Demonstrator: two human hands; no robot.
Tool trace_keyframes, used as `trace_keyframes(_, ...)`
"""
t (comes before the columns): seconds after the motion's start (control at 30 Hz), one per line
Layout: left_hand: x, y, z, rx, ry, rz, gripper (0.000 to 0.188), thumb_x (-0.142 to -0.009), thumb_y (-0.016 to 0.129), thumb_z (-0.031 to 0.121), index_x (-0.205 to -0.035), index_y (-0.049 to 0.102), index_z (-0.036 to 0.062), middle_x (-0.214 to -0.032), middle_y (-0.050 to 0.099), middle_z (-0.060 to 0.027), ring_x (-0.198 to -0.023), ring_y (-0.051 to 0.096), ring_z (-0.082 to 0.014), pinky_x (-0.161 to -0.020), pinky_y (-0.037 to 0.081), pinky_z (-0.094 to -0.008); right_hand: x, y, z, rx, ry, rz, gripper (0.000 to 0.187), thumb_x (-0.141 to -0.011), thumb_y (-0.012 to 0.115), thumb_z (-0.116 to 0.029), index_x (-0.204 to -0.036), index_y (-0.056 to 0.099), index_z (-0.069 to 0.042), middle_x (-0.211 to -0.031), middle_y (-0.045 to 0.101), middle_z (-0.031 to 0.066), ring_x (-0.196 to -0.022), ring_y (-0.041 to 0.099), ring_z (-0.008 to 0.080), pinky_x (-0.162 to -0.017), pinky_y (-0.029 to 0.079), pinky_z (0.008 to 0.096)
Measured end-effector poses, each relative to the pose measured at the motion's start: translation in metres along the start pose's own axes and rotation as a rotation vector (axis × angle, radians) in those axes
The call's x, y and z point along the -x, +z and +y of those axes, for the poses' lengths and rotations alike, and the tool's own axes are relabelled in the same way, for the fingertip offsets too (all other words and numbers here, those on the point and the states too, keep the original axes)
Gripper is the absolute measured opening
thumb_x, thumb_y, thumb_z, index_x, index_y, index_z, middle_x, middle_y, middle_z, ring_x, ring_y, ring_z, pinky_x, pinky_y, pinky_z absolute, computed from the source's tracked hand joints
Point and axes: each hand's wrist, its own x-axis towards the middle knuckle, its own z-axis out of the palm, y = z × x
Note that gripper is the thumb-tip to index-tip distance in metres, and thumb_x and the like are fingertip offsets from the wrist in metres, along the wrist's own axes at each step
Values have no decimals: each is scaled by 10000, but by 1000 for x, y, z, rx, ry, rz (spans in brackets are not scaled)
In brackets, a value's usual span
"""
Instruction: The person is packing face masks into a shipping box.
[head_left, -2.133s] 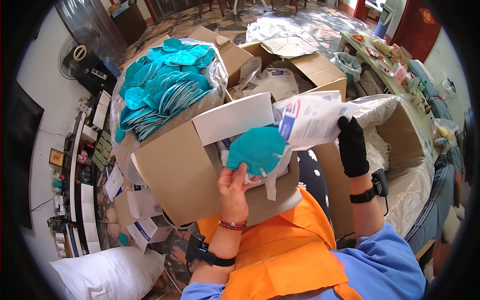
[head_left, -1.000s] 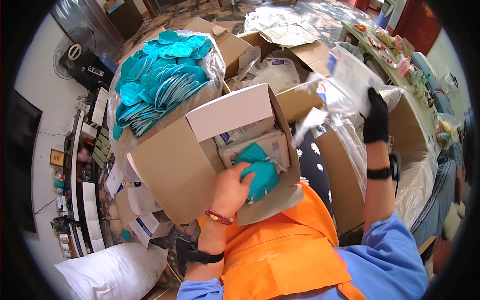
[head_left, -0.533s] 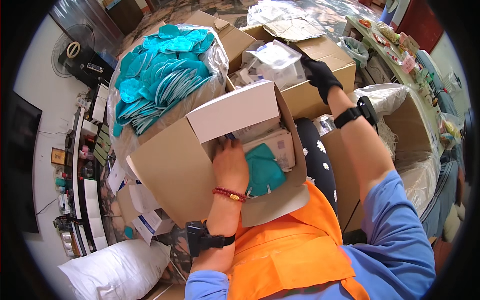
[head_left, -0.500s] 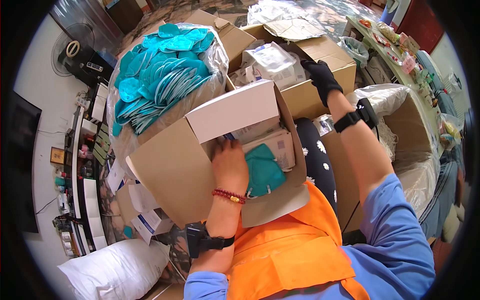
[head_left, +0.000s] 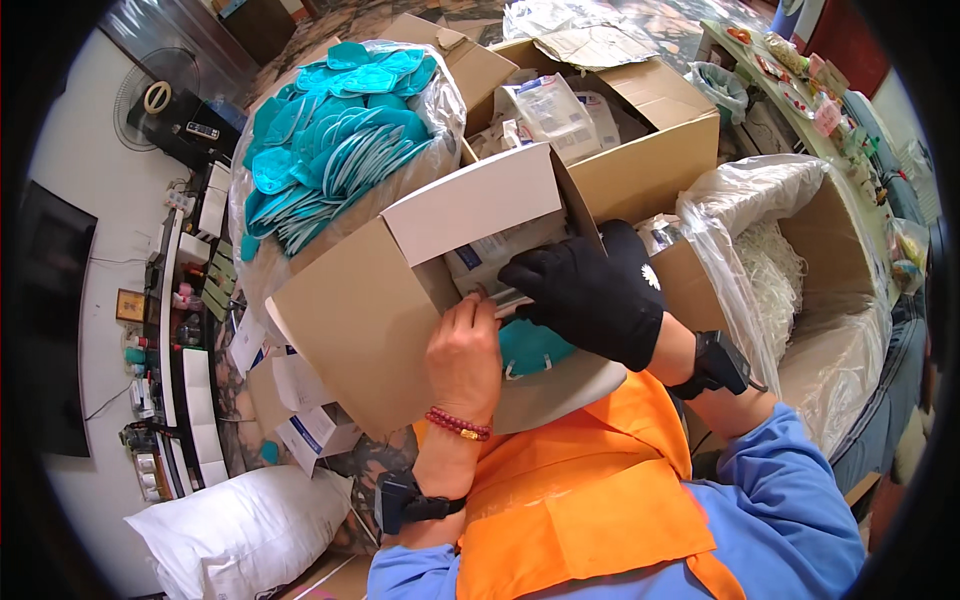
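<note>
A small cardboard box (head_left: 345, 330) with its flaps spread lies in front of my orange apron. Inside are white printed packets (head_left: 490, 255) and a teal face mask (head_left: 530, 350). My left hand (head_left: 463, 355), bare with a red bead bracelet, reaches in from the near side; its fingers are closed on the edge of a white packet. My right hand (head_left: 595, 300), in a black glove, bends over the box from the right. Its thumb and fingers close on the same packet edge, beside the left fingertips. The glove hides much of the mask and the packets.
Behind the box on the left, a plastic-lined carton holds a heap of teal masks (head_left: 335, 135). A larger carton (head_left: 650, 155) with white packets stands behind. At right is a lined carton (head_left: 830, 290) of white elastic loops. A white sack (head_left: 245, 525) lies lower left.
My right hand has come from the large carton behind to the small box, beside my left hand. The left fingers have shifted slightly nearer, onto the packet edge.
</note>
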Motion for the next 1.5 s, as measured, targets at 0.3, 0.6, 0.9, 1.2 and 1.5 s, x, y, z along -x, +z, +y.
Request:
trace_keyframes(0.3, -4, -31, 3, 263, 136, 113, 141, -784, 709, 19, -917, 665, 41, -1006, 676, -61, -934, 649, -265, -817, 529, -373, 4, 8, -10, -158, -68, 198, 280, -761, 756, -291, -976, 704, -120, -996, 666, 79, -972, 625, 259, -873, 458, 411)
trace_keyframes(0.6, -25, -61, -12, 807, -62, 104, 309, -715, 863, 59, -938, 650, 33, -923, 636, -64, -768, 629, -159, -731, 524, -308, -5, -44, -9, -259, 127, 180, 224, -728, 794, -281, -911, 732, -167, -856, 668, 44, -787, 645, 281, -717, 485, 386)
trace_keyframes(0.9, -41, -78, 6, 995, 16, 60, 200, -822, 804, 126, -860, 633, 29, -778, 589, -19, -702, 596, -92, -591, 471, -238, -11, -58, -10, -458, 138, 3, 270, -768, 788, -317, -950, 727, -127, -846, 687, 83, -795, 663, 307, -714, 513, 380)
trace_keyframes(1.2, -31, -62, 9, 950, -61, -216, 200, -915, 719, 177, -829, 597, 44, -680, 519, -8, -579, 432, -87, -520, 343, -243, -8, -66, -13, -475, 112, -260, 300, -884, 662, -384, -877, 720, -90, -771, 669, 169, -729, 662, 352, -682, 518, 420)
trace_keyframes(1.5, -25, -35, 22, 1008, -251, 6, 249, -924, 694, 127, -750, 542, 34, -629, 501, -2, -599, 443, -89, -561, 377, -254, 11, -36, -28, -81, -36, 155, 58, -774, 664, -187, -791, 674, -133, -682, 616, 106, -629, 633, 288, -592, 472, 386)
